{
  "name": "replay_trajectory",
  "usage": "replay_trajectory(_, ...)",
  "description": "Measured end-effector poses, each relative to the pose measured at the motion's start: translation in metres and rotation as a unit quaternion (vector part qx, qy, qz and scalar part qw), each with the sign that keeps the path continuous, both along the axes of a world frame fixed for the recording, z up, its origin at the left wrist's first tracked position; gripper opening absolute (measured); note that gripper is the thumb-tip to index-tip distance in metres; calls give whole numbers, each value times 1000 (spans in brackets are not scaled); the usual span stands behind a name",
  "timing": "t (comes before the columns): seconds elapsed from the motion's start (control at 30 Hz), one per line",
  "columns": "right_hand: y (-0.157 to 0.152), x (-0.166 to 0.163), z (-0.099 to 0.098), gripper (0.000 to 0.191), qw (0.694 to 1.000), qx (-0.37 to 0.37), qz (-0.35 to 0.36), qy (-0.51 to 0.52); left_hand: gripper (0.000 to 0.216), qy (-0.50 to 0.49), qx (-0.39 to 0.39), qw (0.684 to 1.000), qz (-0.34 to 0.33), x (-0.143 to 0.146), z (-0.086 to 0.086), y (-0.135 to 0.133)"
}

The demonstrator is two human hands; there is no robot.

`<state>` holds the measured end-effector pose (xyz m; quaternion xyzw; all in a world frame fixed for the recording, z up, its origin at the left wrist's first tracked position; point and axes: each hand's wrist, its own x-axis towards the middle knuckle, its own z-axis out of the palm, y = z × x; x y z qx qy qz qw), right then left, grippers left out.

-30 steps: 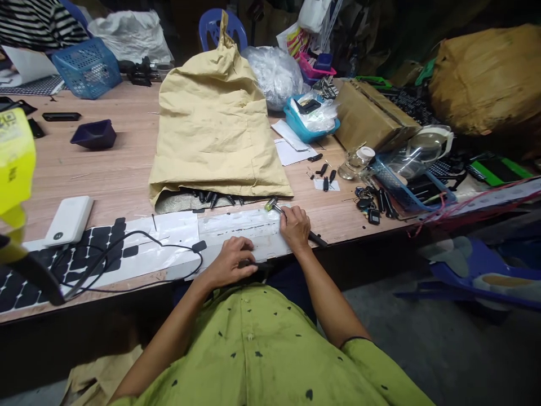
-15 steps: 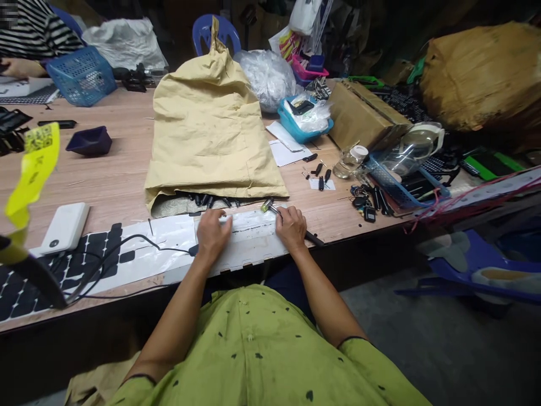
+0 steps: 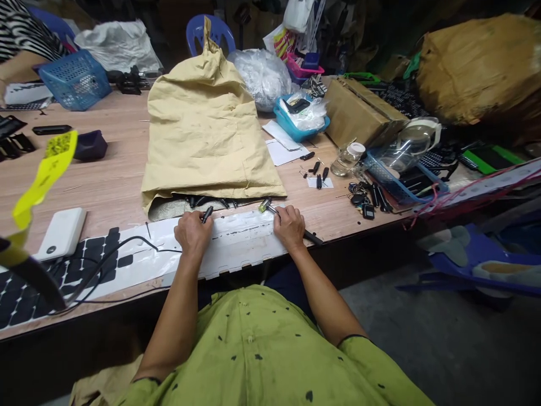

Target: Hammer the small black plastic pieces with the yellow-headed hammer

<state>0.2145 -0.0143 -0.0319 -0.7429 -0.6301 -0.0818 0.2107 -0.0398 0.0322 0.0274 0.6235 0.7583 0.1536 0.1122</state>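
In my left hand (image 3: 193,232), pinched at the fingertips, is a small black plastic part (image 3: 207,214). Its exact kind is unclear. My right hand (image 3: 291,226) is wrapped round a small hammer (image 3: 311,237), whose metal head with a yellowish tip (image 3: 265,205) lies to the left over the work surface and whose black handle sticks out on the right. A white board (image 3: 243,242) with a dark worn line lies beneath and between both hands. Just beyond it, several black parts (image 3: 224,202) show at the open mouth of a tan cloth sack (image 3: 211,141).
A white power bank (image 3: 63,232) with a black cable (image 3: 139,238) lies left. A yellow tag (image 3: 46,175) hangs at the near left. On the right are key fobs (image 3: 367,211), a glass jar (image 3: 347,160) and a blue basket (image 3: 401,186). A co-worker's arm (image 3: 19,67) shows far left.
My left hand has moved left along the board and turned; the black part now shows in its fingers. My right hand and the hammer stay put. The view has shifted slightly.
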Motion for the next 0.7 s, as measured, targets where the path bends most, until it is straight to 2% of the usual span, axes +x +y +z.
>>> replay_trajectory(0.07,0,0,0,26,1000,0,-1,2,23,-40,2,997,-74,0,-4,-13)
replay_trajectory(0.17,0,1,0,26,1000,-1,-2,4,17,-108,-3,973,-204,10,-17,-26)
replay_trajectory(0.23,-1,1,0,25,1000,-3,0,3,14,-128,2,958,-255,18,-27,-30)
replay_trajectory(0.4,-1,1,2,25,1000,-13,2,2,16,-129,34,954,-270,25,-42,-32)
replay_trajectory(0.6,0,5,8,22,999,-30,13,38,16,-130,50,950,-278,25,-43,-31)
replay_trajectory(0.7,-9,4,13,24,995,-8,41,92,17,-131,52,949,-281,27,-42,-32)
